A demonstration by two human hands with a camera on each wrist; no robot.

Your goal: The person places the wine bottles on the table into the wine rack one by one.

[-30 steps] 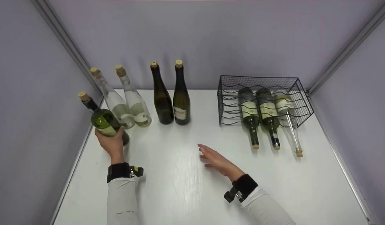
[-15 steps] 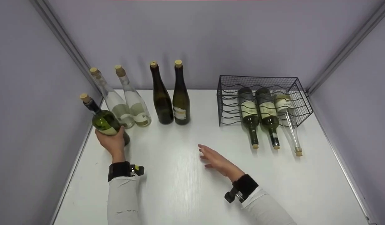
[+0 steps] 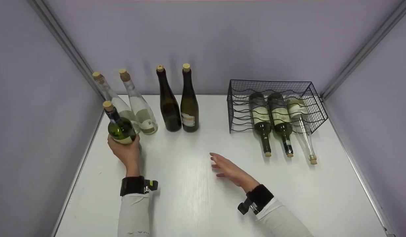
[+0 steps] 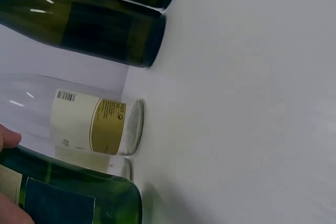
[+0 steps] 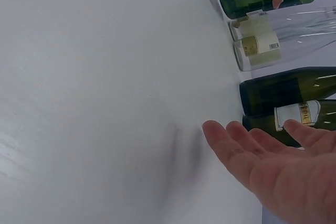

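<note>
My left hand [image 3: 126, 151] grips a green wine bottle [image 3: 121, 129] round its body, cork up, at the left of the table. In the left wrist view the base of this green bottle [image 4: 79, 195] shows beside a clear bottle [image 4: 89, 121]. Two clear corked bottles [image 3: 144, 117] stand just behind it in the head view, one partly hidden. Over the middle of the table my right hand [image 3: 230, 169] is held with fingers extended and nothing in them. The right wrist view shows that hand [image 5: 278, 166] palm side, in front of two dark bottles [image 5: 273, 95].
Two dark corked bottles [image 3: 170, 112] stand upright near the back wall. At the back right is a black wire rack [image 3: 240, 112] holding two green bottles [image 3: 262, 128] and a clear one [image 3: 303, 128] lying down, necks forward. Walls enclose the white table [image 3: 183, 197] at the back and sides.
My left hand has moved right with the green bottle, which now stands more upright and overlaps the clear bottles. My right hand has stayed in place.
</note>
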